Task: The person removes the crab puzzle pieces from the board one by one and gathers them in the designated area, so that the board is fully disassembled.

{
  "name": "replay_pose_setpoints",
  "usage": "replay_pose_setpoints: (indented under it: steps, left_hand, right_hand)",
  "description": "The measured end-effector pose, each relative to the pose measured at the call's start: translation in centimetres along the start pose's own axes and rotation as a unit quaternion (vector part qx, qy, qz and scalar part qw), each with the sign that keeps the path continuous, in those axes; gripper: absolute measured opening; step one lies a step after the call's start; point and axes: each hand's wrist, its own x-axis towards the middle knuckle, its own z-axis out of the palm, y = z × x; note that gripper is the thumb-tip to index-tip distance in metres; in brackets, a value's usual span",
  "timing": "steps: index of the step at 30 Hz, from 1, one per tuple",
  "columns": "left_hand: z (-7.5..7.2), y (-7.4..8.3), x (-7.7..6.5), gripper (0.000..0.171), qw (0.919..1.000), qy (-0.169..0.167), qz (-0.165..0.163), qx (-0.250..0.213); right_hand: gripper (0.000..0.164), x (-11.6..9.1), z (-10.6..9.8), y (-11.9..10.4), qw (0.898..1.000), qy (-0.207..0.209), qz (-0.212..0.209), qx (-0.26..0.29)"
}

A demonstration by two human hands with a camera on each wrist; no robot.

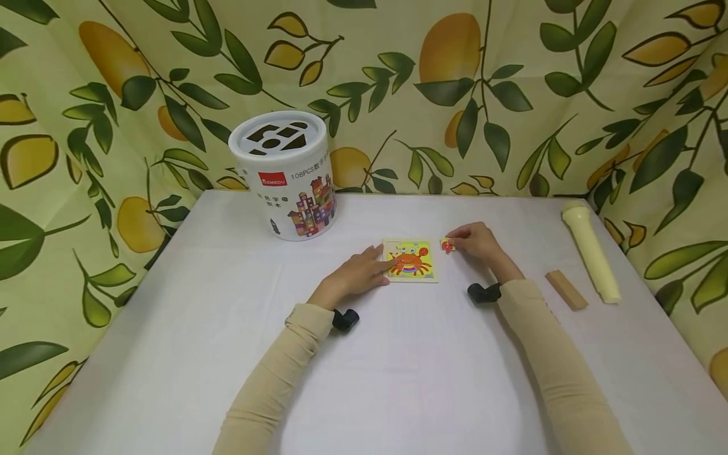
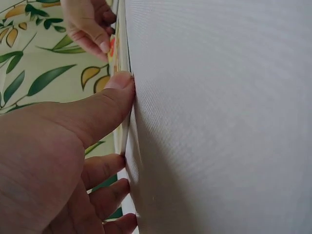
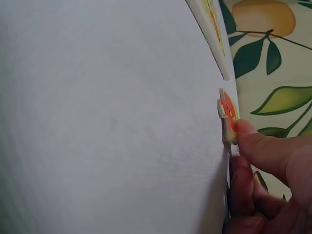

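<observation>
Hand, right (image 1: 480, 243): from here I see it pinching the piece (image 1: 447, 246).
Piece: just right of the board (image 1: 421, 280), apart from it.
Hand, left (image 1: 358, 272): fingers spread, touching the board.
Board: crab picture up, on the table (image 1: 398, 366).
Tub (image 1: 290, 183): behind, left.
Block (image 1: 566, 290): right, near the stick (image 1: 591, 253).

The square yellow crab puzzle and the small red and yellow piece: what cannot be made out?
Head view: left part of the crab puzzle, covered by the left hand.
Right wrist view: part of the piece, behind the right hand.
Left wrist view: puzzle's picture, nearly edge-on.
</observation>
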Motion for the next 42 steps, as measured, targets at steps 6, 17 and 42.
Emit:
replay_pose_setpoints:
  steps: [6,17,42]
  left_hand:
    - [0.1,-0.2,0.1,0.050,1.0000,0.006,0.003,0.003]
    - [-0.3,-0.1,0.0,0.050,1.0000,0.002,0.006,0.001]
    - [0.1,-0.1,-0.1,0.048,0.9997,0.020,0.017,0.002]
  right_hand:
    - [0.022,-0.2,0.3,-0.2,1.000,0.018,-0.017,-0.014]
    - [0.026,-1.0,2.5,-5.0,0.990,-0.030,-0.126,-0.062]
    - [0.021,-0.9,5.5,-6.4,0.960,-0.096,-0.218,-0.147]
